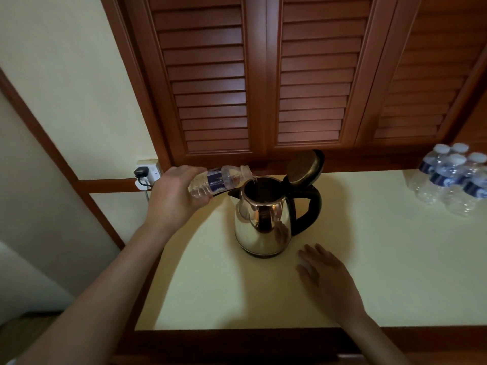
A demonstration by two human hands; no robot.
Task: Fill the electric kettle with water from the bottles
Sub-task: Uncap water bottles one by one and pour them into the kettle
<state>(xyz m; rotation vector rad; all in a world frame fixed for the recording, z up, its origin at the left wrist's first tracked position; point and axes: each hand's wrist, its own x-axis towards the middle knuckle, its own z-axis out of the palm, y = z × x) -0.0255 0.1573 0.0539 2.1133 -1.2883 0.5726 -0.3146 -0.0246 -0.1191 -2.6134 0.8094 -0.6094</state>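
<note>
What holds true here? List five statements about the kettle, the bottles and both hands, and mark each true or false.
1. The left hand grips a clear plastic water bottle, tilted with its mouth over the shiny steel electric kettle. True.
2. The kettle's round lid is closed. False: it stands hinged open.
3. The right hand holds the kettle. False: it rests on the cream countertop, apart from the kettle.
4. Capped clear bottles stand at the countertop's right end. True.
5. Nothing is plugged in at the wall. False: a black plug sits in the white wall socket.
</note>
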